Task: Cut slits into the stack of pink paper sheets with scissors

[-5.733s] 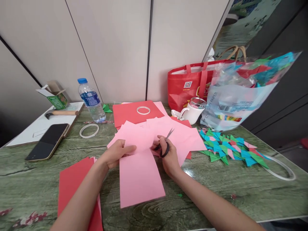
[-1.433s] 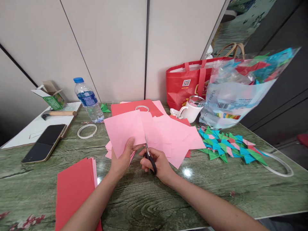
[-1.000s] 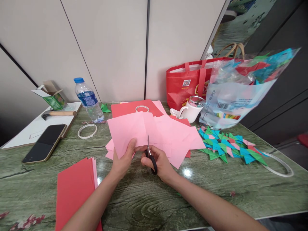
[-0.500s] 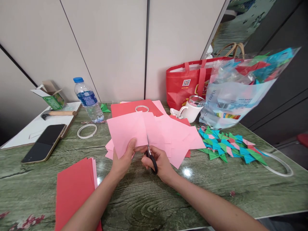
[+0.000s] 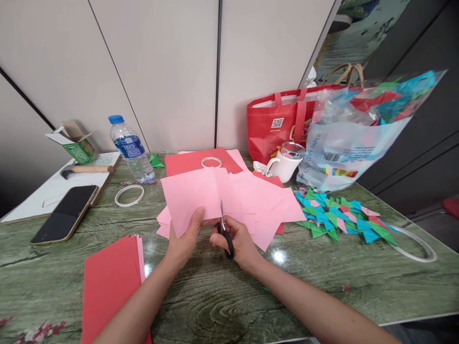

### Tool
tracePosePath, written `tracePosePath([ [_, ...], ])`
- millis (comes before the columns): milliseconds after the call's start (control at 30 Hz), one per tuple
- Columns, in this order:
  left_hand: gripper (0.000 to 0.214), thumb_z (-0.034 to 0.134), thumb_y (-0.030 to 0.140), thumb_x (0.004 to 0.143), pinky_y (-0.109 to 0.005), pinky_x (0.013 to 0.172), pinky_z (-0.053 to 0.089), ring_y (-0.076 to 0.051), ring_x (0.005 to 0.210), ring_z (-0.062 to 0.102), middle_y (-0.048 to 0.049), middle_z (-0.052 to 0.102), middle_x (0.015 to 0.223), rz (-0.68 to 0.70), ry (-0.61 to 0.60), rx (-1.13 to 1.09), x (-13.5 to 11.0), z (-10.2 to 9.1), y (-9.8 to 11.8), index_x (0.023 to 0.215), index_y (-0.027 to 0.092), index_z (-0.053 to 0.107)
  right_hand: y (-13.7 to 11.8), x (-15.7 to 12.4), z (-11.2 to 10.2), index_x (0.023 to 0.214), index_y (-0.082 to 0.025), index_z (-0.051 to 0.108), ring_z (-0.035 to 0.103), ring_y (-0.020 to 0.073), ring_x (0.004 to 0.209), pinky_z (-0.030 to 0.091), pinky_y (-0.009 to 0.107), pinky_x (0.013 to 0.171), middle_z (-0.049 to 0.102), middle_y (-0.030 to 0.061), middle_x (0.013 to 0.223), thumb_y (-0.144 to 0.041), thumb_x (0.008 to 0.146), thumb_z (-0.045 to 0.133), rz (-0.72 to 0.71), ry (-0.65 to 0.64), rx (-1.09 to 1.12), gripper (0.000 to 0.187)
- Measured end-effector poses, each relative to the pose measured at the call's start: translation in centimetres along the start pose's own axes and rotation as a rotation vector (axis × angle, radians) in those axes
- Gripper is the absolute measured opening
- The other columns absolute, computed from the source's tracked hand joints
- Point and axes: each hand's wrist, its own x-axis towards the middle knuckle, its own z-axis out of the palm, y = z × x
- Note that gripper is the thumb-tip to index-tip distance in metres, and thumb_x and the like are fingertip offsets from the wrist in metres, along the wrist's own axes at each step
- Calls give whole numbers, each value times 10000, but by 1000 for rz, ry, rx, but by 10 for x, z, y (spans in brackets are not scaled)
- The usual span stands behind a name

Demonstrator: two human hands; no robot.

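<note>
Pinched between the thumb and fingers of my left hand (image 5: 185, 240) is a sheet of pink paper (image 5: 191, 196), held up and tilted over the table. My right hand (image 5: 238, 241) grips black-handled scissors (image 5: 227, 239), their blades pointing away from me at the sheet's right part. Whether the blades are fully closed is hard to make out. Behind and to the right of the held sheet lie several loose pink sheets (image 5: 272, 205), overlapping each other. A red sheet (image 5: 179, 160) beyond them carries a small tape roll (image 5: 211, 162).
On the left are a stack of red paper (image 5: 111, 286), a phone (image 5: 66, 212), a hammer (image 5: 88, 168), a tape roll (image 5: 129, 195) and a water bottle (image 5: 132, 148). Rightward stand a white mug (image 5: 287, 165), a red bag (image 5: 263, 129), a plastic bag (image 5: 344, 148) and folded paper pieces (image 5: 337, 215).
The held pink sheet has shifted very slightly to the right and down at its left corner. Both hands keep nearly the same place and grip.
</note>
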Motion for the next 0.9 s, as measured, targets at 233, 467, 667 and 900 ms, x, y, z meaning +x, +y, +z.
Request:
tracePosePath([
  [233,393,617,416,655,-234,742,484,-164,867,603,-70,651,957,-13,-6,73,-3,0,4,954,162,589,0,0,0,845,-169,529,445,82,530,343,204,494,530,-36,625,-297,608,699,23,48,-28,319],
  [467,326,602,408,671,-224,730,485,-151,825,606,-50,662,919,25,-71,72,1,-2,0,901,177,616,0,1,0,774,-163,521,464,88,549,358,208,514,534,-33,635,-278,604,699,22,66,-26,272],
  [667,306,577,393,700,-228,764,476,-150,860,599,-41,659,936,62,-107,74,-1,0,2,920,185,618,-2,1,0,742,-161,509,460,91,548,356,207,506,534,-30,636,-309,599,699,26,81,-38,281],
  [900,326,571,405,701,-249,785,475,-161,883,596,-43,655,962,63,-96,81,0,-1,2,945,193,616,-2,1,0,740,-156,509,460,83,548,357,198,505,537,-31,642,-277,596,705,15,75,-7,272],
])
